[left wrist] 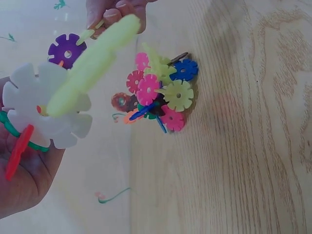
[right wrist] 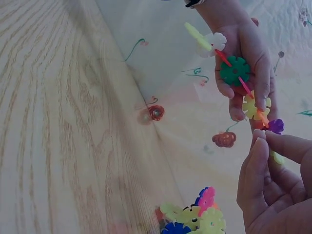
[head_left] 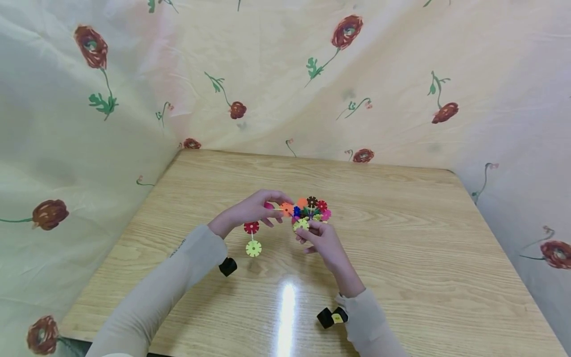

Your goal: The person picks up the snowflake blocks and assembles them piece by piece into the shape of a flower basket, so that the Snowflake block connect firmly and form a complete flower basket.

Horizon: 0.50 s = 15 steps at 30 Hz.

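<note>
A chain of interlocking plastic snowflake discs hangs from my left hand (head_left: 260, 206), which grips it near an orange disc (head_left: 287, 209). Its lower end shows a red disc (head_left: 252, 227) and a yellow-green disc. Along the chain in the right wrist view are a white disc, a green disc (right wrist: 235, 71), a yellow disc (right wrist: 255, 105) and a purple disc (right wrist: 276, 126). My right hand (head_left: 324, 243) pinches a yellow-green disc (head_left: 301, 226) between thumb and fingers, right at the purple disc. Fingers partly hide where these two meet.
A pile of loose snowflake discs (left wrist: 178, 95) in several colours lies on the wooden table (head_left: 401, 238), just beyond the hands. Flower-printed cloth (head_left: 276, 74) hangs behind the table and at both sides. A small black block (head_left: 228, 267) shows beside the left sleeve.
</note>
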Each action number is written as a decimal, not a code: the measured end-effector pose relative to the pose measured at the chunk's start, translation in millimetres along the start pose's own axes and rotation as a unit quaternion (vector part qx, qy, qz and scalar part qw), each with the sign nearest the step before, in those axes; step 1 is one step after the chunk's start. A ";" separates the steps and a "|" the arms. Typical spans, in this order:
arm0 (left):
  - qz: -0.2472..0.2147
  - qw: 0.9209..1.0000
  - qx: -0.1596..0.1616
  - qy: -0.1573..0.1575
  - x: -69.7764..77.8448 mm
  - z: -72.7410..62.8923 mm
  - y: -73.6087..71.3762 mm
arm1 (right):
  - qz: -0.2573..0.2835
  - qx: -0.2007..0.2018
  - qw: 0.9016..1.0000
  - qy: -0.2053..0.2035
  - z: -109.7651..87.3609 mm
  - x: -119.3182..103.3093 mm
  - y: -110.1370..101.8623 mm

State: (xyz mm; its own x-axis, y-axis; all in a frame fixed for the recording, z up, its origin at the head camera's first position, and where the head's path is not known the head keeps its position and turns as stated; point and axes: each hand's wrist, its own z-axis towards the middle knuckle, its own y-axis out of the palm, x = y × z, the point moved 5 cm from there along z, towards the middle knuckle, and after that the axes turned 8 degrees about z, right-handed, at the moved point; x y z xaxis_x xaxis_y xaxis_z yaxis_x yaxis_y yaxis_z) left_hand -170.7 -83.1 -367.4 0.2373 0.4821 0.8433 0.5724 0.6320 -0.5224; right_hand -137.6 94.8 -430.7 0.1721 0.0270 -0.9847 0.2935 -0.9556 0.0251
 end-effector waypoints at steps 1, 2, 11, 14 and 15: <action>0.001 1.000 0.001 0.000 -0.7 0.1 -0.2 | 0.000 0.003 1.000 -0.001 -0.3 -0.3 0.0; 0.002 1.000 0.002 -0.001 -1.5 0.2 -0.2 | 0.000 0.005 1.000 -0.002 -0.7 -0.7 0.1; 0.011 1.000 0.012 -0.001 -3.8 1.2 0.5 | -0.003 0.013 1.000 -0.003 -2.0 -2.4 1.0; 0.011 1.000 0.011 -0.003 -3.9 1.3 0.1 | -0.007 0.007 1.000 -0.005 -1.8 -2.0 1.5; 0.013 1.000 0.011 -0.004 -3.7 1.3 0.1 | -0.008 0.005 1.000 -0.007 -1.8 -2.1 1.7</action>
State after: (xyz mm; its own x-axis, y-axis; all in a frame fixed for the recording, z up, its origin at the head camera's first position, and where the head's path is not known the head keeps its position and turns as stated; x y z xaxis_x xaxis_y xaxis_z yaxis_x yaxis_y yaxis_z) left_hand -172.5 -84.1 -370.7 0.2446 0.5034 0.8287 0.5482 0.6332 -0.5464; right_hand -135.7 93.7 -428.3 0.1546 0.0384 -0.9872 0.2869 -0.9579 0.0076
